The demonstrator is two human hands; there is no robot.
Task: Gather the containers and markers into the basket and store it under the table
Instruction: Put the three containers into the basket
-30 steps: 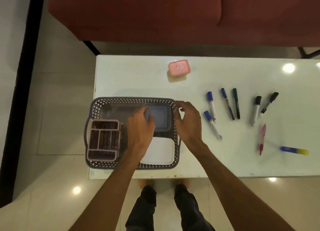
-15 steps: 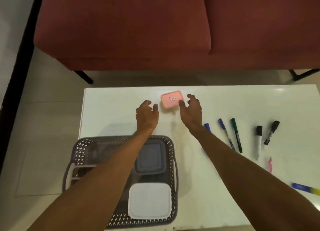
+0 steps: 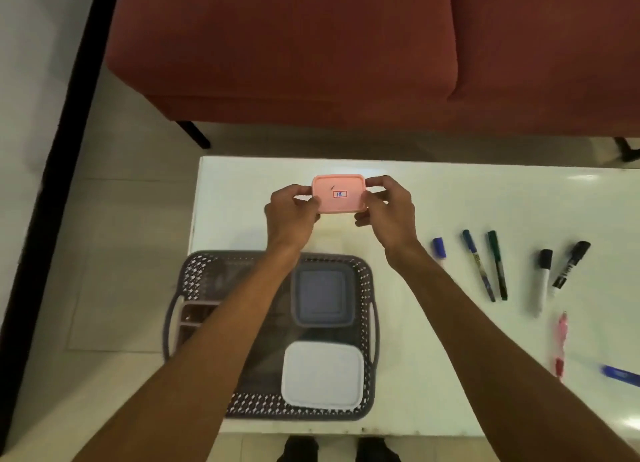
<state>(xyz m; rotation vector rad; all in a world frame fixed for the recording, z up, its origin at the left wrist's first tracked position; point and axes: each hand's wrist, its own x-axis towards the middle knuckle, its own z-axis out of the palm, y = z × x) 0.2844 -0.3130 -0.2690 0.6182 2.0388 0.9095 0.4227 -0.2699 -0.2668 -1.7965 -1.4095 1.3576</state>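
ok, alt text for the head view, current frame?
Both hands, left hand and right hand, grip a pink lidded container by its ends above a white table. Nearer, a grey perforated basket holds grey and white containers; markers lie to the right.

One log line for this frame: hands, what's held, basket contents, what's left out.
hands: left + right grip pink container | basket: grey container, white container, organizer | markers: on table
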